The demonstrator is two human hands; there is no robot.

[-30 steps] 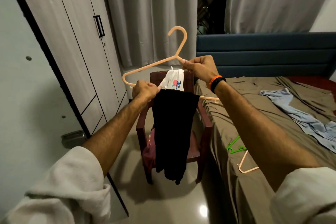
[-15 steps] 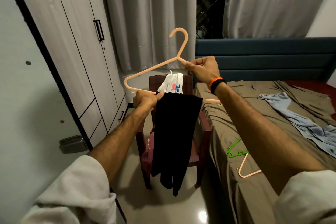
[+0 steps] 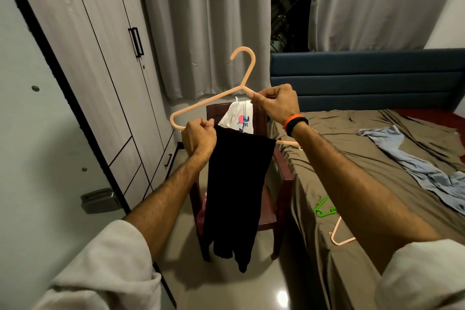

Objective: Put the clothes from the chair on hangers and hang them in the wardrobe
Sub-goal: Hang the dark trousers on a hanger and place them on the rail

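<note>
I hold a peach plastic hanger [image 3: 208,100] up in front of me. A black garment [image 3: 236,184] hangs folded over its lower bar and reaches down in front of the chair. My left hand [image 3: 198,138] grips the lower bar and the garment's top edge near the hanger's left corner. My right hand [image 3: 275,106] pinches the hanger's upper arm near the neck. Behind it stands a dark red chair [image 3: 281,176] with a white printed shirt [image 3: 239,118] over its back. The wardrobe [image 3: 100,63], doors closed, is on the left.
A bed [image 3: 377,158] with a brown sheet fills the right side. On it lie a light blue garment [image 3: 427,168], a green hanger [image 3: 323,210] and another peach hanger [image 3: 339,236]. Grey curtains [image 3: 201,20] hang behind the chair. An open door panel [image 3: 37,133] stands near left.
Both hands and the hanger have shifted slightly lower in view and the garment hangs a little higher off the floor. The grips are the same.
</note>
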